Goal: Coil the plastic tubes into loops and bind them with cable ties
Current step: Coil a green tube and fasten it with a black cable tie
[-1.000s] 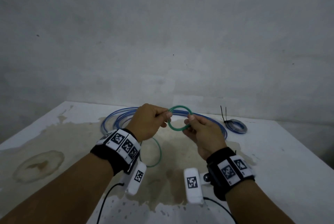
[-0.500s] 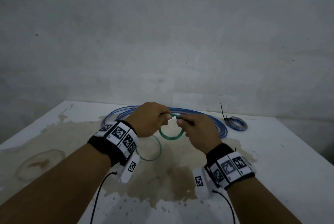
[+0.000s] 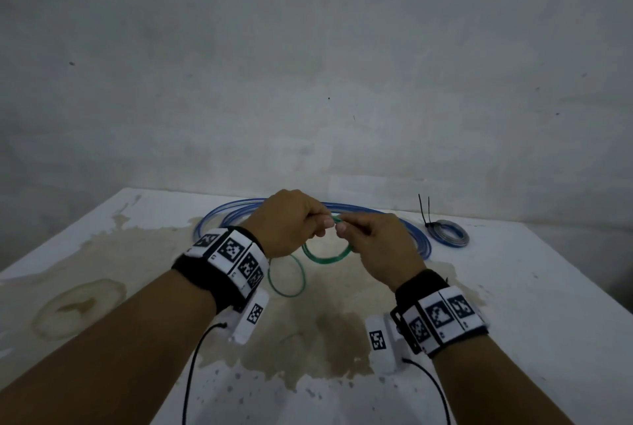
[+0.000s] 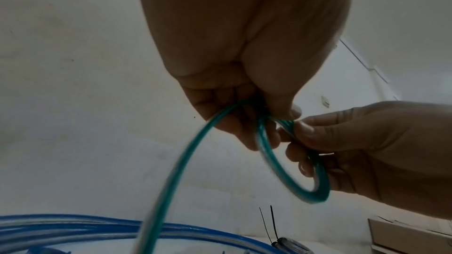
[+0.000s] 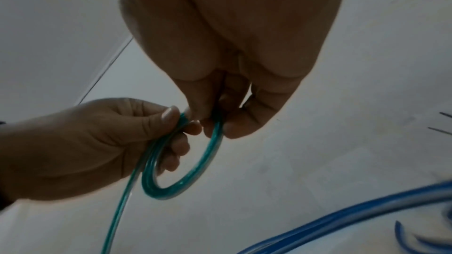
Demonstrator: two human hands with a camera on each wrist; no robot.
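While the stained table (image 3: 513, 304) is carrying a big loose blue tube (image 3: 416, 236) yet to be coiled — and a small bound coil (image 3: 448, 236) already lying tied — the left hand (image 3: 291, 222) and right hand (image 3: 373, 246) are both pinching the green tube (image 3: 325, 258) above it, winding a small loop, tail hanging unwound, no tie on.

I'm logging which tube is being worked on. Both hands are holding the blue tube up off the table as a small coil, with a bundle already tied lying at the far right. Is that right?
Not quite: the tube held by the left hand and right hand is the green tube, as the head view shows. The blue tube lies on the table. The tied bundle is at the far right.
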